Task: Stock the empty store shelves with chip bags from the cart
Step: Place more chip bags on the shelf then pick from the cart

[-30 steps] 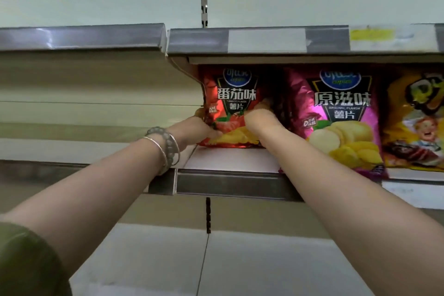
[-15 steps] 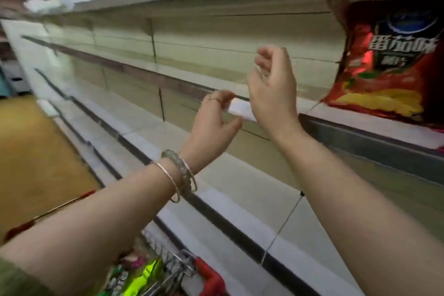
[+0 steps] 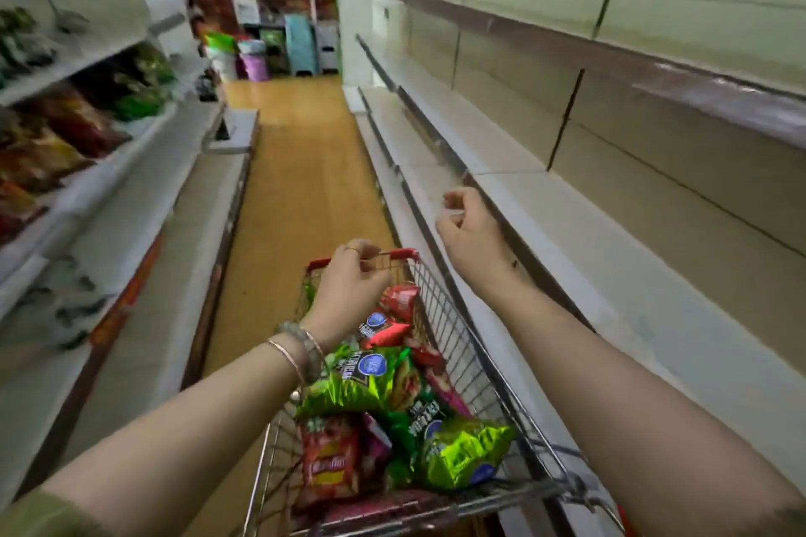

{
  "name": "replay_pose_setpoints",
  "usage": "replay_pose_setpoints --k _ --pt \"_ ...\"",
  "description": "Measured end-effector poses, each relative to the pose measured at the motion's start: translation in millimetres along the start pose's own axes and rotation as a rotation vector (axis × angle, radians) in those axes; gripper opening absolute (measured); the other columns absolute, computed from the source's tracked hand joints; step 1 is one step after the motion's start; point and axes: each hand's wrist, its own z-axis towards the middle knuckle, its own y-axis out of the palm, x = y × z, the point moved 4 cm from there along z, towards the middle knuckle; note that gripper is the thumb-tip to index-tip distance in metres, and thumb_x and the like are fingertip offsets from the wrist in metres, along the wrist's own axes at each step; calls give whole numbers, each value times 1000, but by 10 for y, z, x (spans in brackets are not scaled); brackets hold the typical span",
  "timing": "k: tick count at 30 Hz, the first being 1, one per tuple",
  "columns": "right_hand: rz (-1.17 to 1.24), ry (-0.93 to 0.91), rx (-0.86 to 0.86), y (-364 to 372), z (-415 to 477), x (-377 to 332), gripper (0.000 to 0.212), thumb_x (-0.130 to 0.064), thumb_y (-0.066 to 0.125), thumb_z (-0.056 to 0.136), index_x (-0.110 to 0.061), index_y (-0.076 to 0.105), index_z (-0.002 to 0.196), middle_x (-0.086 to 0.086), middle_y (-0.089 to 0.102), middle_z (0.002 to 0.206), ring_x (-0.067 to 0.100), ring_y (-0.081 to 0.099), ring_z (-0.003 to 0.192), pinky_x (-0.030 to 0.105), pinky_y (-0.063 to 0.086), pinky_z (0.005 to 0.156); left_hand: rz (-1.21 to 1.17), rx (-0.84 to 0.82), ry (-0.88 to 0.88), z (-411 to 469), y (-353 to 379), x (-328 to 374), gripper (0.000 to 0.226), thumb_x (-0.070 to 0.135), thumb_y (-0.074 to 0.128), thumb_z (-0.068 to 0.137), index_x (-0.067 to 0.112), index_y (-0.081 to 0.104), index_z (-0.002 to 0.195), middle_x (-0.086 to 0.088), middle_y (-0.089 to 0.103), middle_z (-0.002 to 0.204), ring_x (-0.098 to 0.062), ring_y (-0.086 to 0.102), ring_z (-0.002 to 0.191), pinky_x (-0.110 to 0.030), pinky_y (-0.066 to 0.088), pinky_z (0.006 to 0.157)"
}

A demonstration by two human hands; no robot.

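Observation:
A wire shopping cart with a red rim stands in the aisle below me, filled with several chip bags: green ones, red ones and more red ones at the far end. My left hand, with bracelets at the wrist, hovers over the cart's far end with fingers loosely curled and holds nothing. My right hand hangs in the air to the right of the cart, beside the shelves, fingers loosely curled and empty. The shelves on the right hold nothing here.
Stocked shelves with red and green bags line the left side of the aisle. The wooden floor runs ahead to more racks and coloured containers at the far end. The cart stands close to the right shelving's base.
My view swung left and down from the shelf with the red tomato chip bag to the cart. Both hands let go of that bag and dropped from shelf height toward the cart.

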Motion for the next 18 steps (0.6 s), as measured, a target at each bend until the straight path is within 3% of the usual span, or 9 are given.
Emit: replay_pose_setpoints --k 6,11,13,15,18 --pt "-62 189 -204 953 180 807 29 -11 50 91 -9 49 121 4 53 113 19 52 99 29 43 81 -65 17 -242 120 -83 -913 25 10 63 86 12 55 110 0 58 97 -15 54 91 -21 44 72" --pt "-155 328 -363 1532 300 1564 31 -11 51 91 -8 50 122 1 53 109 16 52 99 24 38 78 -136 48 -417 155 16 -1502 23 9 62 87 9 58 110 -3 60 102 -17 57 92 -29 48 80" --pt "-184 388 -391 1727 363 1919 32 -13 53 88 -9 51 119 6 59 116 24 57 103 35 47 86 -170 53 -477 163 108 -1685 21 8 61 88 10 57 109 -3 59 98 -19 58 90 -32 49 76" --pt "-183 487 -388 1881 464 2296 28 -16 57 87 -8 53 113 13 61 116 29 61 98 43 52 84 -226 82 -520 196 213 -1837 21 5 61 87 11 56 107 0 59 91 -18 56 88 -29 47 75" --pt "-110 630 -334 2016 612 2744 9 -15 62 87 -10 59 94 14 64 99 21 58 75 17 48 58 -248 108 -558 258 386 -2017 21 4 61 87 15 55 105 6 57 84 -11 54 80 -18 45 72"
